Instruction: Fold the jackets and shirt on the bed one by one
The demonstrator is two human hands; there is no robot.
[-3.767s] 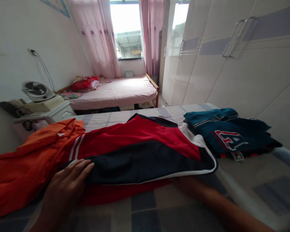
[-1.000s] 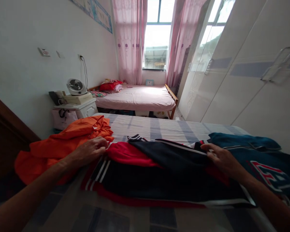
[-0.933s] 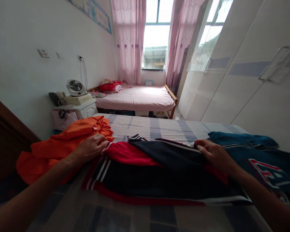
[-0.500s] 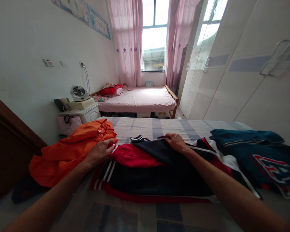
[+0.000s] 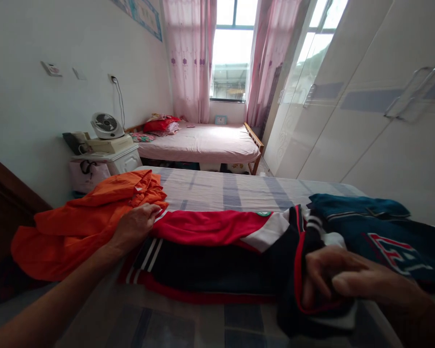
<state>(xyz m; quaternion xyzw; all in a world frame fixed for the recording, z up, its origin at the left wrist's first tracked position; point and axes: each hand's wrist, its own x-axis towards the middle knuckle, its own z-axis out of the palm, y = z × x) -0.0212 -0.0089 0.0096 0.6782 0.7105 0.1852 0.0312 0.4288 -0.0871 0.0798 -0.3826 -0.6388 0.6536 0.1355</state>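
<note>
A red, navy and white jacket (image 5: 210, 263) lies folded across the bed in front of me, with white stripes at its left end. My left hand (image 5: 139, 220) is closed on the white-trimmed left edge of its red part, beside a heap of orange clothing (image 5: 94, 208). At the right end, my right hand (image 5: 335, 275) is slightly blurred. Its fingers curl into the dark cloth with red trim, which bunches and hangs around them; the fingertips are partly hidden. Just beyond it rests a folded teal garment (image 5: 362, 222) with a letter patch.
A checked sheet (image 5: 203, 191) covers the near bed. Farther back are a pink bed (image 5: 206, 142), a small fan (image 5: 107, 125) on a white cabinet (image 5: 125, 162), and pink curtains (image 5: 192, 63). White wardrobes (image 5: 348, 130) line the right side.
My right hand has moved right and nearer, from the middle of the jacket to its right end. The dark cloth has left the red part, which now shows at full length. My left hand keeps its hold.
</note>
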